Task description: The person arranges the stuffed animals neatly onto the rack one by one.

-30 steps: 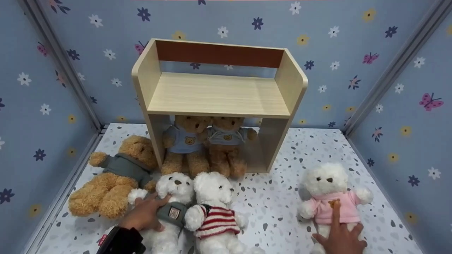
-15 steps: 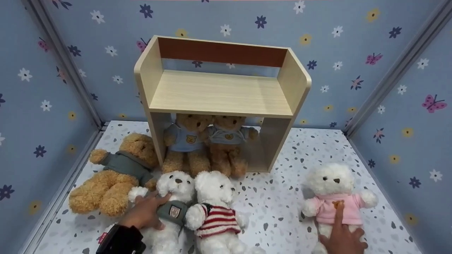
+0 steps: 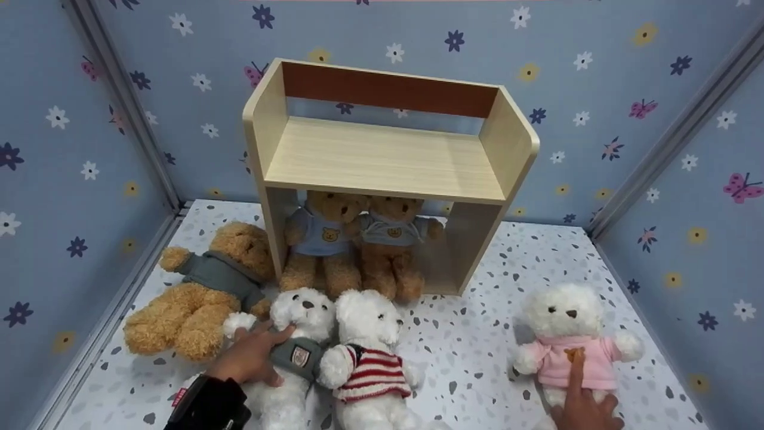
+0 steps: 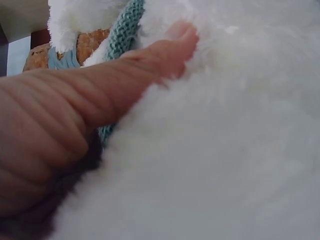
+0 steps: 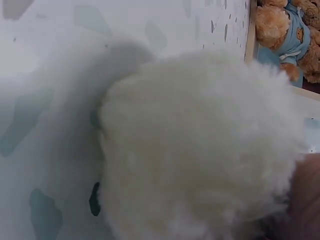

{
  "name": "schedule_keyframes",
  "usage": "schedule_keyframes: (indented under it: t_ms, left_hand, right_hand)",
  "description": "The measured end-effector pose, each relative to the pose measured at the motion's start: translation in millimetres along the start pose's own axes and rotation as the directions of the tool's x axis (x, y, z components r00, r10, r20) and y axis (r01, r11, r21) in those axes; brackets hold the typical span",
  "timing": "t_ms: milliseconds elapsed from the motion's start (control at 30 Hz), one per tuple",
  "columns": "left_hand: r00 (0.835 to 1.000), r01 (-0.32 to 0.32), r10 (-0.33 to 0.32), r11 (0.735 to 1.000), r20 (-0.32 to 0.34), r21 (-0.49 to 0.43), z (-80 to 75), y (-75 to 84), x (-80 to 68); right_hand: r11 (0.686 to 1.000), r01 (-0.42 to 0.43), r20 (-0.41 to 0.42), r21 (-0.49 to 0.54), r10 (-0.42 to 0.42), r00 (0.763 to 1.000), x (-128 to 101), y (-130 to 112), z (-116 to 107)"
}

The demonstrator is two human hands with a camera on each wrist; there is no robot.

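My left hand (image 3: 250, 358) grips a white bear in a grey-green sweater (image 3: 301, 313) that lies on the speckled floor (image 3: 471, 352). The thumb crosses its neck and the fingers curl under its side. In the left wrist view a finger (image 4: 100, 95) presses into white fur (image 4: 225, 150). My right hand (image 3: 582, 403) holds the lower body of a white bear in a pink sweater (image 3: 564, 313), which sits upright at the right. Its index finger lies straight up the bear's chest. The right wrist view is filled by that bear's fur (image 5: 200, 145).
A wooden shelf unit (image 3: 382, 158) stands at the back. Two brown bears in blue shirts (image 3: 322, 239) (image 3: 391, 239) sit beneath it. A brown bear in a grey hoodie (image 3: 203, 286) lies at the left. A white bear in a striped sweater (image 3: 367, 352) leans beside the left hand. Flowered walls enclose three sides.
Both hands keep their places on their bears. The head view has shifted, so the shelf and bears sit a little further right in the frame.
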State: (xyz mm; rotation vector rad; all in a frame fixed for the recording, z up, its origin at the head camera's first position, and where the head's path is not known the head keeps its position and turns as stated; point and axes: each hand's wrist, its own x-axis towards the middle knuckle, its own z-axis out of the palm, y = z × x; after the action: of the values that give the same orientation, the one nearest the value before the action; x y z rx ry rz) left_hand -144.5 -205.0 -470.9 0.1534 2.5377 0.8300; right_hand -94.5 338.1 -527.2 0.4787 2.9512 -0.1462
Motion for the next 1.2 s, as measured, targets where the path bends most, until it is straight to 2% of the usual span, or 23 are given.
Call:
schedule_keyframes:
  t_ms: [367, 533, 733, 1067, 1200]
  left_hand:
    - [0.999, 0.021, -0.021, 1.000, 0.029, -0.005, -2.5, 2.4, 2.6]
    - [1.000, 0.026, -0.026, 0.999, 0.006, 0.028, -3.4, 1.9, 1.0]
    - [1.000, 0.029, -0.029, 1.000, -0.010, 0.002, -2.4, 1.8, -0.9]
    - [0.998, 0.062, -0.062, 0.998, 0.028, -0.020, -2.0, 1.4, 2.2]
    - [0.999, 0.047, -0.047, 0.999, 0.010, -0.025, -2.2, 1.5, 0.8]
  right_hand:
    - [0.999, 0.049, 0.050, 0.022, -0.050, 0.997, -8, 2, 0]
    - [0.997, 0.071, 0.065, 0.043, -0.074, 0.995, -11, -6, -2]
    - [0.987, 0.133, 0.026, 0.091, -0.136, 0.990, -18, -18, -1]
    - [0.976, 0.164, -0.044, 0.144, -0.159, 0.986, -24, -38, -5]
    - [0.972, 0.167, -0.071, 0.168, -0.157, 0.985, -25, -47, -8]
